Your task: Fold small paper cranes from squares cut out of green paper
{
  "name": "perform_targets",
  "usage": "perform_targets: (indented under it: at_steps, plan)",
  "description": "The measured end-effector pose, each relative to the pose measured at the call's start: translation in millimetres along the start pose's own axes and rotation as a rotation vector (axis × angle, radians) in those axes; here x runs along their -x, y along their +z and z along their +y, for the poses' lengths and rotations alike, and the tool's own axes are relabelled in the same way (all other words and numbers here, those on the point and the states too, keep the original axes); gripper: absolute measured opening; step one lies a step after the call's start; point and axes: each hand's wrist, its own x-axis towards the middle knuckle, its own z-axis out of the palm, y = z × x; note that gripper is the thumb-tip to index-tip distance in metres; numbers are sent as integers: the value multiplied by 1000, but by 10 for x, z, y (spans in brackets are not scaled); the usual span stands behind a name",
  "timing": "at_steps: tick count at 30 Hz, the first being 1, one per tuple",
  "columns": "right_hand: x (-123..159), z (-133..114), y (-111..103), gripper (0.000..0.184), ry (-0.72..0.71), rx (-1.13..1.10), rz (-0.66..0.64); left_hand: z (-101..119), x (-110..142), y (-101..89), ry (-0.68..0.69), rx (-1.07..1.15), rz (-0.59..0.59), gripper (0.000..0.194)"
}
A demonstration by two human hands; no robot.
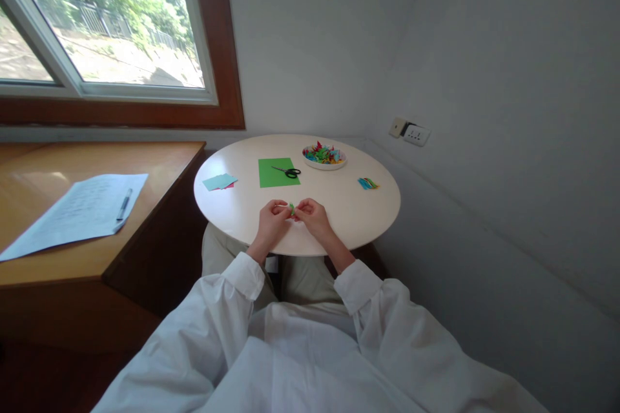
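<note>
A small folded piece of green paper [292, 209] is pinched between both my hands over the near part of the round white table [242, 206]. My left hand [272, 219] closes its fingertips on the paper's left side. My right hand [312, 216] grips its right side, fingers curled. Farther back lies a green sheet [274, 175] with black-handled scissors [289, 171] resting across its right edge. A white dish [324, 158] full of colourful folded paper pieces stands at the back of the table.
Teal and pink paper squares [219, 182] lie at the table's left, several coloured strips [368, 183] at its right. A wooden desk [72, 251] to the left carries printed sheets [77, 210] and a pen [124, 204]. Wall sockets [416, 135] sit on the right wall, a window above left.
</note>
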Motion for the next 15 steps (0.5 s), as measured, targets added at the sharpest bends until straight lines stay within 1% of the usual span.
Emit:
perform_targets:
  at_steps: [3, 8, 11, 15]
  plan:
    - [9, -2, 1, 27, -9, -12, -15, 4, -4, -4, -34, 7, -21, 31]
    - [14, 3, 6, 27, -12, -25, -49, -9, -22, -1, -42, 21, -56, 19]
    - [13, 7, 7, 27, -3, -29, -65, -14, -28, -2, -34, 31, -53, 14]
    - [5, 13, 5, 27, 17, -28, -76, -4, -22, 4, -16, 47, -40, 13]
